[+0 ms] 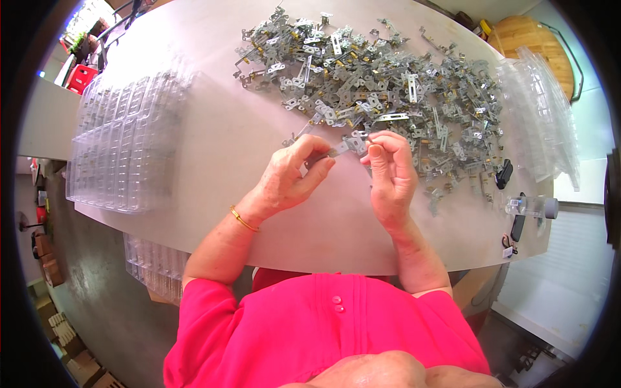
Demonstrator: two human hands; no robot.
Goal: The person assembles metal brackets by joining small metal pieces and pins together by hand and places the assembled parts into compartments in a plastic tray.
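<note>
Above the near middle of the table (213, 168), a small silvery stamped metal part (353, 143) sits between my two hands. My left hand (294, 169) is closed in a pinch on its left end, thumb against forefinger. At its other end, the fingers of my right hand (389, 169) are curled together with the thumb pressed to them; whether they grip this part or a separate small piece is hidden. Just beyond my hands spreads a wide heap of similar metal parts (362, 84), some with brass-coloured bits.
Stacked clear plastic trays (123, 145) stand at the left, with more trays (152, 262) below the table edge. Clear plastic sheets (540, 116) lie at the right. A clear bottle (532, 207) lies near the right edge, beside a black object (504, 173). A round wooden board (533, 52) stands behind.
</note>
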